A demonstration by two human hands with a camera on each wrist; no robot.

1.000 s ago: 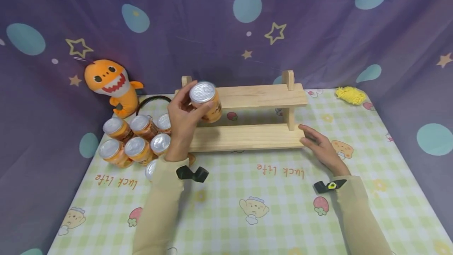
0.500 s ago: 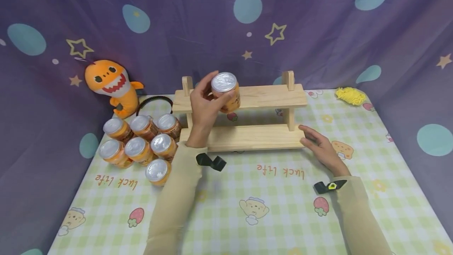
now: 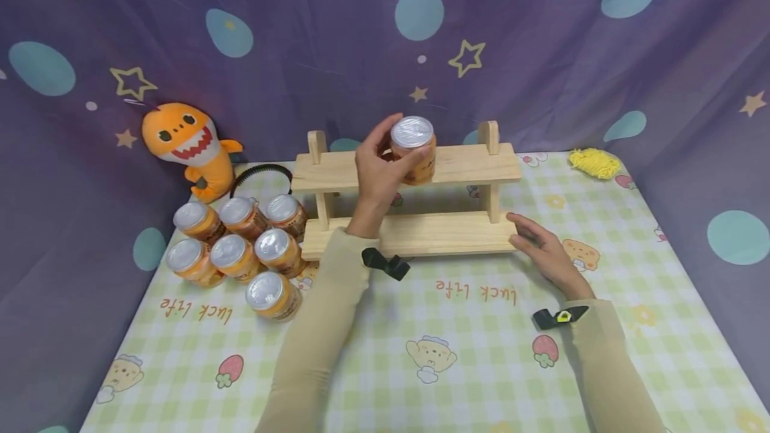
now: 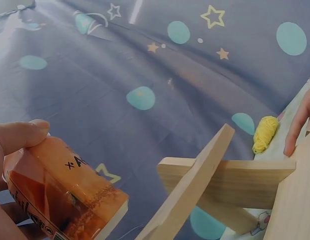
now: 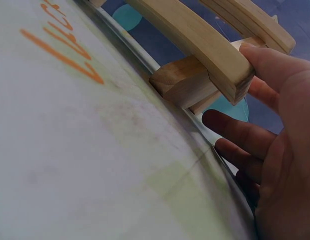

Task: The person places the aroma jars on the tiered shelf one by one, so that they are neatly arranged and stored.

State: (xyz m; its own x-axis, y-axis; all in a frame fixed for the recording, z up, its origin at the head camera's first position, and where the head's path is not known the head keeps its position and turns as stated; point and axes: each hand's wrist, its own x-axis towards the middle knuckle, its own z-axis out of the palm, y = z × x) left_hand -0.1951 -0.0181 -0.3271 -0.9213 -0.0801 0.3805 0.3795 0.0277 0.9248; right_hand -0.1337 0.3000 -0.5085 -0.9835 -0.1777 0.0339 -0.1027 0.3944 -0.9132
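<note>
In the head view my left hand (image 3: 380, 172) grips an orange-labelled can (image 3: 421, 167) with a silver lid, in front of the upper board of a two-tier wooden shelf (image 3: 466, 164). The left wrist view shows the thumb and fingers round this can (image 4: 69, 185), apart from the wood. My right hand (image 3: 544, 256) touches the right end of the lower board (image 3: 445, 232). In the right wrist view its thumb and forefinger meet the board end (image 5: 235, 80), while the other fingers are loosely bent beside it.
Several similar cans (image 3: 273, 296) stand in a group left of the shelf. Behind them are an orange shark plush toy (image 3: 183, 142) and a black coiled band (image 3: 261, 169). A yellow yarn bundle (image 3: 594, 162) lies at the back right. A patterned curtain (image 3: 361, 52) hangs behind the table.
My left hand has carried the can rightward and slightly up along the upper board. The cans on the left have come into fuller view. The right hand has stayed at the shelf's end.
</note>
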